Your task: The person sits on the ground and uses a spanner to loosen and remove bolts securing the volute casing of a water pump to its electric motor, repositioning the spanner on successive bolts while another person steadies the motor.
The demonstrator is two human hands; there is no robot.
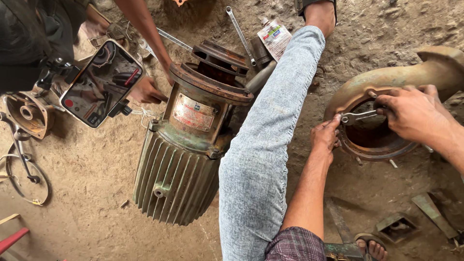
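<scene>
While the person sits on the dirt floor [87, 193] with one leg stretched out, both hands work at a rusty pump housing.

Right hand: the right hand [411, 113] is closed around the handle of a small spanner [357, 116], fingers curled tight on the shaft.
Left hand: the left hand [325, 137] rests on the near rim of the pump housing [386, 79], fingertips pressed against the spanner's head; whether it pinches the bolt beneath I cannot tell.
Spanner: lies almost level across the round opening, its head at the left rim, its handle running right into the right hand.
Pump housing: a curved greenish cast casing at the right of the view, lying on the ground, with a ring of studs around its round rusty opening.
Leg: the person's leg in pale jeans [261, 145] runs up the middle, between the housing and the motor.
Motor: a ribbed green electric motor [179, 169] lies tilted just left of the leg, its rusty flange pointing upward in the view.
Other person: another person's hand [145, 91] touches the motor's top edge; a phone [101, 83] on a mount hangs near it.
Loose tools: two long spanners [239, 34] lie on the dirt above the motor.
</scene>
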